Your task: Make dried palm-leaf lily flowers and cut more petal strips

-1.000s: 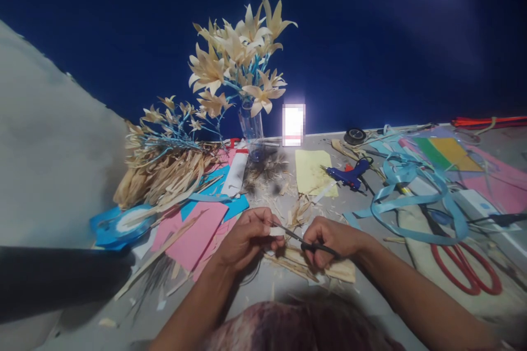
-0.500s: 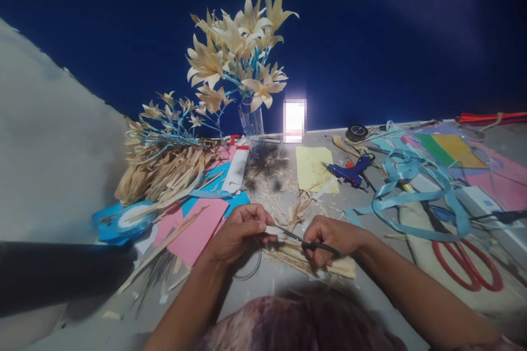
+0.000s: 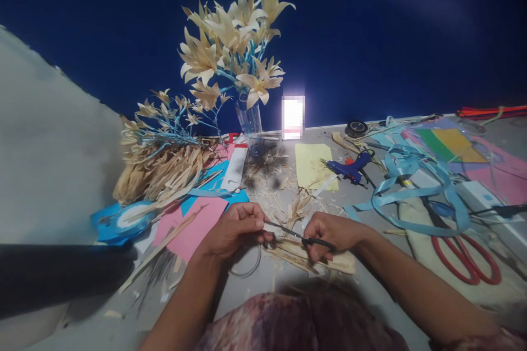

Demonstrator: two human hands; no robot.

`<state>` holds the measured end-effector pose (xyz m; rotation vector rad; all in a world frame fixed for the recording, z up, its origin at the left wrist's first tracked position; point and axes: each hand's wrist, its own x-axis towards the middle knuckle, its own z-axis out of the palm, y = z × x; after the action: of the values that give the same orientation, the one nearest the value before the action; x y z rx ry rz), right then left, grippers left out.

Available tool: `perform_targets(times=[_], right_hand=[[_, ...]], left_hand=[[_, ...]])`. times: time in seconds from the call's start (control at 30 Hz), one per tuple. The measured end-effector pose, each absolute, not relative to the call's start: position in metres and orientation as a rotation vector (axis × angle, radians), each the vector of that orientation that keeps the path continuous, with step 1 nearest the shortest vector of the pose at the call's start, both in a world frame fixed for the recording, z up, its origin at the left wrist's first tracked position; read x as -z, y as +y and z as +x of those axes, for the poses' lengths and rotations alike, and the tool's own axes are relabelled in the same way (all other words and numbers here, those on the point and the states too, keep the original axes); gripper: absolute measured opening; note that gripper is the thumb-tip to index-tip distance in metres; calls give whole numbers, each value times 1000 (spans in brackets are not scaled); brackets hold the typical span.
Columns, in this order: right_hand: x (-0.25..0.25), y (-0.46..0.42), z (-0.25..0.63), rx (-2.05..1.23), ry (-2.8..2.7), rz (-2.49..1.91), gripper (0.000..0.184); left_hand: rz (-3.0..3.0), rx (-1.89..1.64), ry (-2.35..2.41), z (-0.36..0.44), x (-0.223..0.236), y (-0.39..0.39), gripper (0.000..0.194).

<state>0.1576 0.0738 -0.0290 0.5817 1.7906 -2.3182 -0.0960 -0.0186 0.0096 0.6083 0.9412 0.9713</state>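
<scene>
My right hand (image 3: 325, 235) is closed round the black handles of a pair of scissors (image 3: 290, 232), whose blades point left. My left hand (image 3: 242, 227) pinches a small pale strip of dried husk (image 3: 269, 227), and the blades lie along it close to the fingertips. Below the hands, a pile of dried husk pieces (image 3: 292, 258) lies on the table. A thin loop of wire (image 3: 252, 271) rests beneath my left wrist. How far apart the blades are is hard to make out.
Behind stands a clear vase (image 3: 250, 123) of husk flowers (image 3: 230, 44). A blue glue gun (image 3: 349, 167) lies on yellow paper (image 3: 310, 162). Blue ribbon (image 3: 415, 225) and red-handled scissors (image 3: 465, 260) are at the right. Pink paper (image 3: 197, 225) and a husk bundle (image 3: 164, 173) are at the left.
The scissors and both hands keep nearly the same place, with the scissors turned slightly. The whole view has shifted a little.
</scene>
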Motion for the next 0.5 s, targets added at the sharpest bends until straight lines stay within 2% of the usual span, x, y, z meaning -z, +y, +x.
perform_targets(times=[0.3, 0.5], right_hand=[[31, 66, 147, 2639, 1910, 862, 55], [20, 56, 139, 2655, 1996, 687, 64]], left_hand=[[309, -1242, 819, -73, -6, -19, 23], [126, -1406, 886, -51, -6, -19, 34]])
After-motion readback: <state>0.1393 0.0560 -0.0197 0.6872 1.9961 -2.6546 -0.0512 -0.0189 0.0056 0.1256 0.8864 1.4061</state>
